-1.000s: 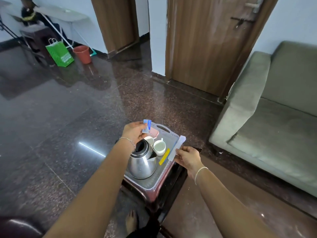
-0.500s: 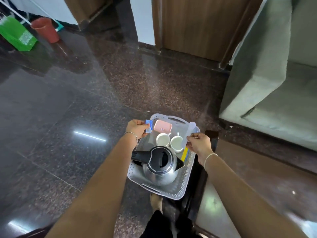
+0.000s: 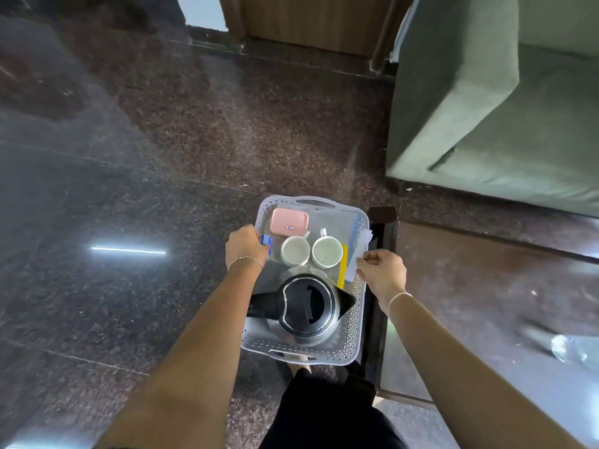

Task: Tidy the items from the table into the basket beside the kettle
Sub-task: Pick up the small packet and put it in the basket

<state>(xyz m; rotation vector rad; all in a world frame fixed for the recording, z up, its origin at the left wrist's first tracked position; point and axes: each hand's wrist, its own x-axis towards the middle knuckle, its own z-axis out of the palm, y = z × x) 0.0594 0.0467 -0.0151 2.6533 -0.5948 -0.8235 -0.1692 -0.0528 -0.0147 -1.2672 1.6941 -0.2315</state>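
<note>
Both hands have dropped to the basket. The left hand curls round a blue packet just inside its left wall. The right hand pinches a white slip, probably a sachet, over the right rim beside 2 cups. Release looks close.

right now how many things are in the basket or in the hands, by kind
kettle: 1
white cups: 2
pink tray: 1
packets: 3 (blue packet in left hand, white packet in right hand, yellow packet lying in basket)
total: 7
</note>
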